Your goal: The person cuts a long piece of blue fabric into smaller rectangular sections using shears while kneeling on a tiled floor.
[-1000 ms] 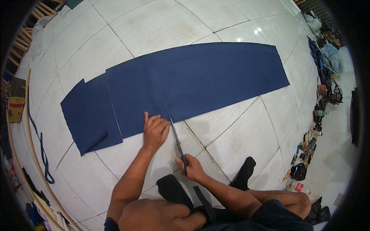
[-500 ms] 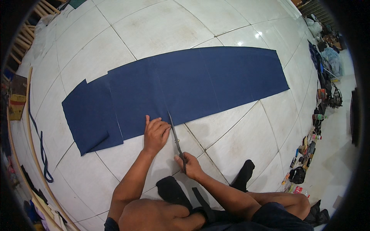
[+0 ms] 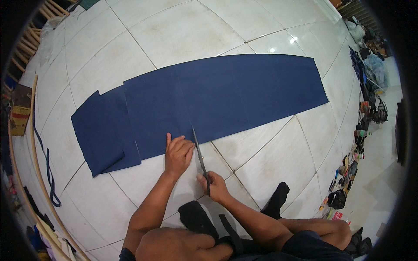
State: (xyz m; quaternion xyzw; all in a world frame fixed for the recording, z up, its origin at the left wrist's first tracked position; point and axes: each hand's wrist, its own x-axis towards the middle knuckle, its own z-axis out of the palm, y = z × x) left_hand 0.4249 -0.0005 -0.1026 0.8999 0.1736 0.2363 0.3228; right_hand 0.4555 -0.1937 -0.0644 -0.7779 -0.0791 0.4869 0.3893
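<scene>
Left hand (image 3: 178, 154): palm down on the near edge of the dark blue cloth (image 3: 248, 89), fingers extended and slightly bent, laid open rather than clenched. Right hand (image 3: 216, 188): closed around the handles of the scissors (image 3: 200, 159), blades pointing away from the person, tip over the cloth just right of the left hand's fingers. Whether the second blade lay under the cloth could not be told. Cloth position: spread lengthwise across the white tiled floor (image 3: 270, 152), in front of the person; faint pale lines crossed it, its far edge was stepped toward the left, and a small fold sat near its lower left corner. Dark cord (image 3: 51, 187) lay well apart, at left, beside a wooden pole (image 3: 33, 108)
</scene>
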